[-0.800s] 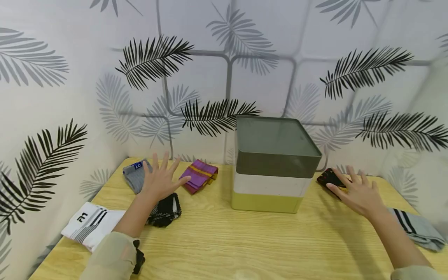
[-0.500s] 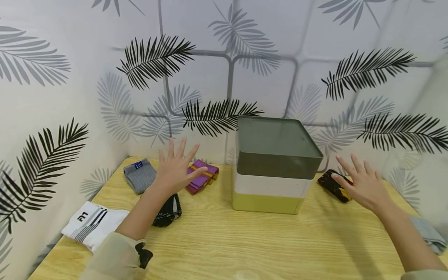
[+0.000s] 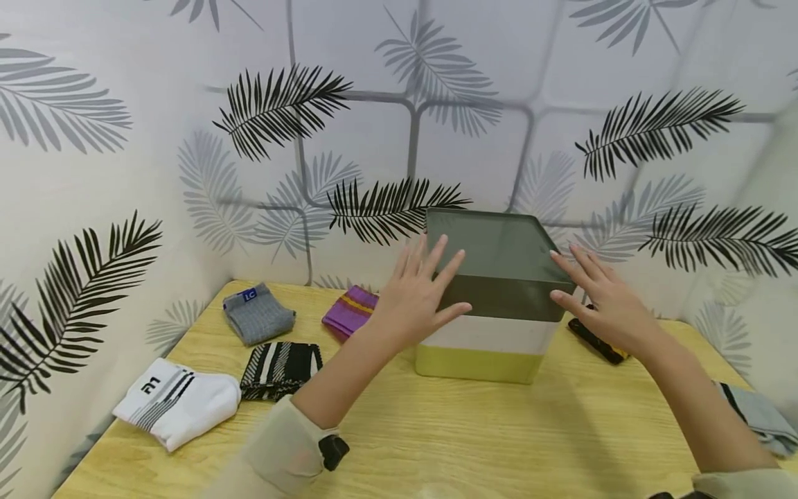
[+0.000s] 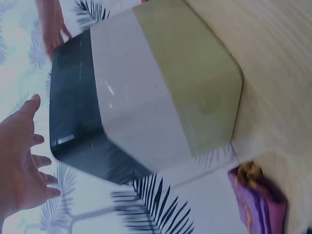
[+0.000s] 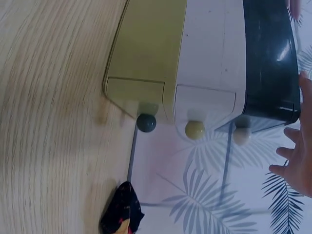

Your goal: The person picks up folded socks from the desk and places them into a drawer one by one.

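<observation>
A three-tier drawer box [image 3: 480,333], dark green over white over yellow-green, stands at the back of the table. Round knobs show on its drawers in the right wrist view, such as a yellow knob [image 5: 194,130]. My left hand [image 3: 408,301], fingers spread, overlaps the box's left front in the head view. In the left wrist view a gap shows between that hand [image 4: 22,163] and the dark top tier. My right hand [image 3: 611,301] is at the upper right edge, fingers extended toward the box; its fingertips are near the dark tier in the right wrist view. Both hands hold nothing.
Left on the wooden table [image 3: 436,436] lie a grey sock [image 3: 258,315], a purple sock [image 3: 349,310], a black-and-white sock [image 3: 280,371] and a white sock [image 3: 177,402]. Rightward are a black patterned sock [image 3: 592,339] and a light grey striped sock [image 3: 760,416]. A leaf-print backdrop [image 3: 349,41] rises behind.
My left hand has moved right from over the socks to the box's left front. My right hand has moved left to the box's right side. The box and socks stay put.
</observation>
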Demonstrator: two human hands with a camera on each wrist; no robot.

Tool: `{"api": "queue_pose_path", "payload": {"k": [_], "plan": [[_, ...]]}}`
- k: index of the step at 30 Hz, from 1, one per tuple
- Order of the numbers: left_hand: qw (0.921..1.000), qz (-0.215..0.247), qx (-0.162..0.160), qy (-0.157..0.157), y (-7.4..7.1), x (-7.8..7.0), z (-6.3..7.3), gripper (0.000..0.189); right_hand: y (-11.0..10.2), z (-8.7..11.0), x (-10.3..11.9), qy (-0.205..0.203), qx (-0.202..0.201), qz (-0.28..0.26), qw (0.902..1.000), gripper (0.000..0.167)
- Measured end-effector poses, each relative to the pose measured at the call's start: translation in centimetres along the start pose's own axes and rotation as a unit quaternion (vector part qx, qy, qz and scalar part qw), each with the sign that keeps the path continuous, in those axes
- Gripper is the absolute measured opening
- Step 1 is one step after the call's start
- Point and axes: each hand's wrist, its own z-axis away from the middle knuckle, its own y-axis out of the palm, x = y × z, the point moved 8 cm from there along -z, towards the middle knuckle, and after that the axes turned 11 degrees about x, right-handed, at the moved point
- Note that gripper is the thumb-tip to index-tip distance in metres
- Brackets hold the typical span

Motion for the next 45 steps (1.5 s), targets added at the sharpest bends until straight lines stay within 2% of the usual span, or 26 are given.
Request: {"api": "queue_pose_path", "payload": {"k": [3,7,10,13,17,20,22,25,28,31,36,39,43,45], "plan": [[0.9992,-0.034,-0.002,0.020,0.7,-1.9,-0.4,0.072,0.3,-0.4,0.7,-0.019,-0.008,-0.004,0.9998,0.063],[0.9962,-0.082,-0.024,0.020,1.1,-3.2,-0.8,0.069,0.5,-0.6,1.2,-0.051,-0.038,-0.014,0.9979,0.054],[0.9937,-0.098,-0.053,0.014,0.8,-3.5,-0.9,0.063,0.6,-0.5,1.3,-0.067,-0.058,-0.027,0.9957,0.047],[0.9928,-0.092,-0.075,0.019,0.6,-3.5,-0.9,0.056,0.7,-0.5,1.3,-0.075,-0.073,-0.041,0.9937,0.044],[0.9926,-0.086,-0.080,0.031,0.5,-3.2,-0.9,0.056,0.7,-0.5,1.6,-0.074,-0.083,-0.043,0.9929,0.043],[0.9951,-0.065,-0.065,0.038,0.5,-2.7,-0.9,0.058,0.6,-0.3,1.9,-0.063,-0.090,-0.035,0.9933,0.043],[0.9975,-0.034,-0.048,0.038,0.6,-2.2,-1.0,0.058,0.6,-0.1,2.3,-0.056,-0.100,-0.027,0.9930,0.042],[0.9992,0.011,-0.024,0.031,1.0,-1.5,-1.1,0.059,0.5,0.4,3.2,-0.049,-0.124,-0.018,0.9909,0.042],[0.9992,0.034,-0.011,0.018,1.4,-0.9,-1.3,0.063,0.4,0.9,4.2,-0.040,-0.150,-0.015,0.9878,0.041],[0.9988,0.047,-0.013,0.007,1.5,-0.4,-1.4,0.064,0.6,1.1,5.2,-0.020,-0.162,-0.024,0.9863,0.041],[0.9944,0.098,-0.038,0.009,1.1,0.8,-1.5,0.057,0.8,1.5,7.1,0.023,-0.173,-0.022,0.9844,0.042],[0.9912,0.123,-0.046,0.014,1.0,1.6,-1.8,0.053,0.8,1.7,8.5,0.038,-0.189,0.003,0.9812,0.042],[0.9881,0.149,-0.034,0.017,1.1,2.7,-2.2,0.049,0.9,1.9,10.1,0.037,-0.212,0.058,0.9749,0.044],[0.9869,0.159,-0.023,0.019,1.2,3.1,-2.4,0.049,0.9,1.9,10.4,0.034,-0.209,0.063,0.9753,0.042]]}}
